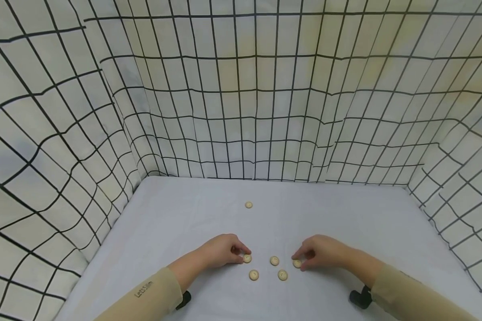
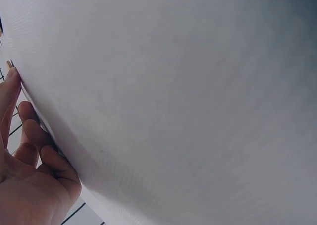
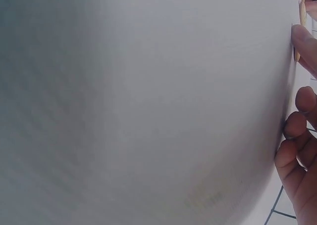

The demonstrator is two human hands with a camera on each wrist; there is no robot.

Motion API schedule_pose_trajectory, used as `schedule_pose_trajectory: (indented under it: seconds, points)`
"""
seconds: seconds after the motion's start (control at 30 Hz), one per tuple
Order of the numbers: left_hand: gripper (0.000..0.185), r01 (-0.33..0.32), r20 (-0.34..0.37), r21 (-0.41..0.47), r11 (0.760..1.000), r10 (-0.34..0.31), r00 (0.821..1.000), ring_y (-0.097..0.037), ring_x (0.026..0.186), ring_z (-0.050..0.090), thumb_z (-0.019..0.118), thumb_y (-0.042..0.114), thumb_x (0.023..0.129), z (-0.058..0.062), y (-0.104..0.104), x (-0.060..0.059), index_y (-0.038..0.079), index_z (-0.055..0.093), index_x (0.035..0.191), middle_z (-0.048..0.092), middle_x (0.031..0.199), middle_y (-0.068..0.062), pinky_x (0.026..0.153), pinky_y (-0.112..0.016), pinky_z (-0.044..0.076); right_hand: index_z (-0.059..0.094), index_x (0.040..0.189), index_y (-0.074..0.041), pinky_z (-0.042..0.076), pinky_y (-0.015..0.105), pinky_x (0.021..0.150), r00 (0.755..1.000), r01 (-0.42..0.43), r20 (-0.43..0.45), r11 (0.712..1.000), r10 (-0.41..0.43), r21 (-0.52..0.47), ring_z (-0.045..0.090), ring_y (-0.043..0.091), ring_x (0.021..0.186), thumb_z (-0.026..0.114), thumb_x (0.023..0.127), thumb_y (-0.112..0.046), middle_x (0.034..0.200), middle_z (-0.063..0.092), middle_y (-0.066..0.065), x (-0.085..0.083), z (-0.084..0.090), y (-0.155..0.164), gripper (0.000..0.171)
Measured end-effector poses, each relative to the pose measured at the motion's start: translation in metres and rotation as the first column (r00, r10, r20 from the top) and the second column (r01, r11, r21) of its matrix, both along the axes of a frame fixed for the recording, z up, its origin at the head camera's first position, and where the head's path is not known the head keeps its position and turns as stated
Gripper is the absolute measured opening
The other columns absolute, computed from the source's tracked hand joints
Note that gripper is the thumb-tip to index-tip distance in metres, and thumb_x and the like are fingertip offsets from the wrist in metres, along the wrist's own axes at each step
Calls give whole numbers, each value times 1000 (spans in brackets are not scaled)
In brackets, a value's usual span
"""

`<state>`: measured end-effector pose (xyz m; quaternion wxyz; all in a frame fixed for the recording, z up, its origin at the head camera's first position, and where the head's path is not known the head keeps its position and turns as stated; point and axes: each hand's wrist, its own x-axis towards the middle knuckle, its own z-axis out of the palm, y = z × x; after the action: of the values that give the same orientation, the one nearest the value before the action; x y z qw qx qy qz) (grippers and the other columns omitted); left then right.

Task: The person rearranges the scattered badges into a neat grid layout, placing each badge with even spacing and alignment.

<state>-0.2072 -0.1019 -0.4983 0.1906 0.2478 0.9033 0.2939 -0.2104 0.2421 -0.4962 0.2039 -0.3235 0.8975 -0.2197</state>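
Note:
My left hand (image 1: 225, 250) pinches a round, pale wooden-looking button (image 1: 247, 258) between thumb and forefinger, low against the white cloth. Over on the other side, my right hand (image 1: 322, 252) has its thumb and forefinger at the edges of a similar button (image 1: 297, 264). Between the hands lies another button (image 1: 274, 261). Two more, a left one (image 1: 254, 275) and a right one (image 1: 283, 275), lie nearer to me. In the right wrist view, the held button (image 3: 296, 55) shows edge-on under the thumb. Only a sliver of a button (image 2: 9, 64) appears in the left wrist view.
A single button (image 1: 248, 205) lies farther back on the white-covered table (image 1: 176, 209). White walls with a black grid (image 1: 241, 102) enclose the table at the back and both sides. Dark devices sit under both wrists, such as the right one (image 1: 360, 298).

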Motion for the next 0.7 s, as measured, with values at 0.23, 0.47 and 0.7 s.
schedule_pose_trajectory:
  seconds: [0.23, 0.47, 0.7]
  points:
    - [22, 10, -3, 1, 1000, -10, 1000, -6, 77, 51, 79, 19, 85, -1, -1, -1, 26, 79, 106, 56, 82, 12, 70, -26, 44, 77, 106, -33, 44, 24, 63, 1000, 9, 19, 1000, -9, -10, 50, 2, 70, 82, 81, -33, 75, 57, -17, 0, 0, 0, 26]
    - [22, 4, -5, 2, 1000, -4, 1000, -7, 77, 51, 79, 19, 85, 0, -2, 0, 26, 79, 106, 55, 83, 12, 71, -26, 44, 75, 102, -37, 45, 25, 64, 999, 39, 34, 999, -38, -5, 52, 4, 71, 82, 80, -34, 76, 59, -17, -1, -2, 0, 23]
    - [22, 7, -14, 0, 1000, -7, 1000, -6, 77, 50, 79, 20, 85, -1, -1, 0, 27, 79, 106, 55, 82, 12, 71, -26, 44, 75, 101, -37, 45, 25, 63, 998, 40, 45, 999, -39, -12, 52, 4, 71, 82, 81, -34, 75, 59, -17, -1, -2, 1, 21]
